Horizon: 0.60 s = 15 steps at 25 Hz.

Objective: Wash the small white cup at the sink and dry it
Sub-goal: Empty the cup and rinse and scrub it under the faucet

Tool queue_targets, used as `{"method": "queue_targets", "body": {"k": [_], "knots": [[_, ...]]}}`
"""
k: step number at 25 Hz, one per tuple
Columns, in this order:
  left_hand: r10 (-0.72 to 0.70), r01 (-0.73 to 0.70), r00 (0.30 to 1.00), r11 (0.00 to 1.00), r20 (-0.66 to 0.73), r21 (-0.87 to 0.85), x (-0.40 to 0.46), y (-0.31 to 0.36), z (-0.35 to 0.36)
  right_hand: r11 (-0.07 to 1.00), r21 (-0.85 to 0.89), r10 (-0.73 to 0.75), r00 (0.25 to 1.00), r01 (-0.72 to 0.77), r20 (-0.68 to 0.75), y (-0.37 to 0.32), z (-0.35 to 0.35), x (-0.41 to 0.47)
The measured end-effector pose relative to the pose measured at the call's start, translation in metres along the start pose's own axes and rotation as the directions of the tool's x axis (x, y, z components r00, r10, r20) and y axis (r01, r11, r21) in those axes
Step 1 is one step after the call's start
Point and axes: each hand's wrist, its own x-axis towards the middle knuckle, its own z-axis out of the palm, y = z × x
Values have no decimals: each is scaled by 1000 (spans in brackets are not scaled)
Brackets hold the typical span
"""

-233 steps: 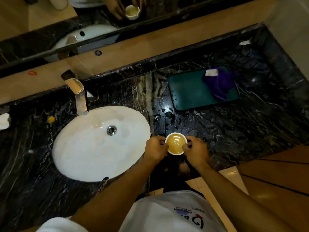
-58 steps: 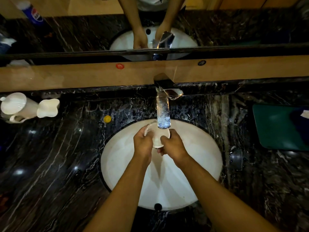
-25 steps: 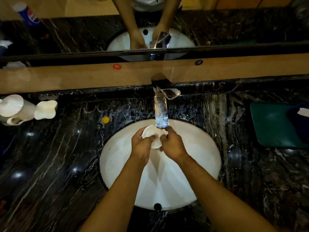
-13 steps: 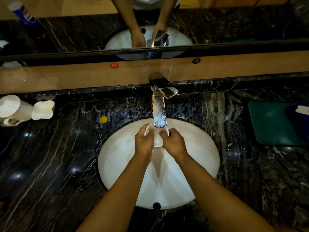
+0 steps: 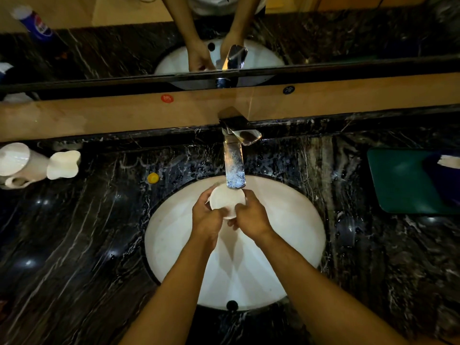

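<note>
Grip: left hand [image 5: 205, 220] and right hand [image 5: 252, 217] both closed around the small white cup [image 5: 227, 200], one on each side, its mouth tipped toward the viewer. Cup position: over the far part of the sink basin [image 5: 293, 220], directly below the faucet spout [image 5: 234, 168].

Basin: white, oval, set under the counter; dark overflow hole at its near rim.

Faucet: chrome, square-bodied, flat lever on top turned right. Whether water runs cannot be told.

Counter [image 5: 74, 245]: black marble with white veining, wet and spotted with droplets around the faucet base.

Far left of counter: white jug [image 5: 17, 165] lying on its side, with a smaller white vessel [image 5: 63, 165] touching it on its right. Small yellow cap [image 5: 153, 178] between these and the basin.

Right of counter: green tray [image 5: 403, 180], well apart from the basin, holding a dark cloth at the frame edge.

Back wall: tan ledge [image 5: 99, 115] bearing a red sticker [image 5: 167, 98] and a blue sticker [image 5: 288, 89]; above it a mirror [image 5: 348, 41] reflecting the basin, faucet and both forearms. Lighting dim and warm.
</note>
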Motion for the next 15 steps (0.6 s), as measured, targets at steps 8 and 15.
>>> {"method": "queue_targets", "body": {"k": [8,15], "knots": [[193,-167,978,952,-81,258,-2,8,14,981,162,105,994,-106,16,4,-2,-4],[39,-50,996,986,75,157,-1,-3,6,996,43,76,994,-73,-78,8,-11,12]]}}
